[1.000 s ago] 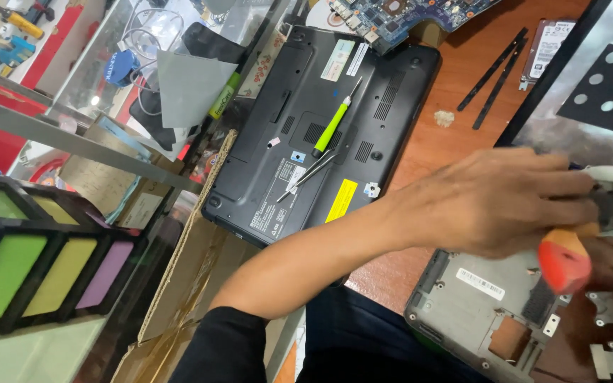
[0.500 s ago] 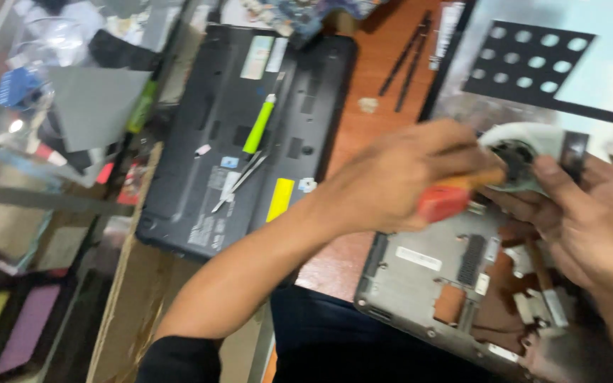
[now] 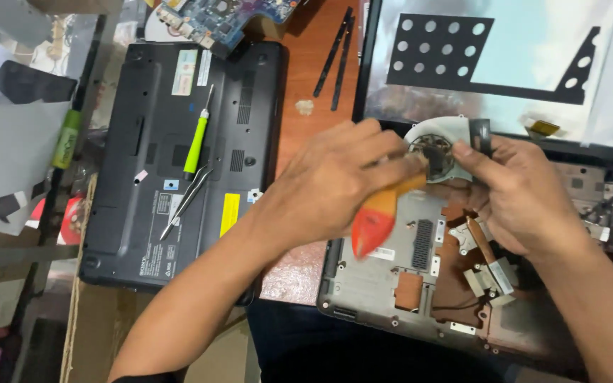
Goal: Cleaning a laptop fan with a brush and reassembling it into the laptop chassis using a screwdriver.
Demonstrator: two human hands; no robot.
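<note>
Your left hand [image 3: 328, 188] grips the orange-handled tool [image 3: 377, 216] against the cooling fan [image 3: 438, 149], which your right hand [image 3: 523, 195] holds above the open laptop base [image 3: 384, 280]; press too hard and you could snap a blade.

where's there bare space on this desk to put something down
One bare patch: the wooden strip between the upturned black laptop and the open grey chassis, below the two black strips. Elsewhere it is crowded: both hands work at the fan, and clutter fills the left edge.
</note>
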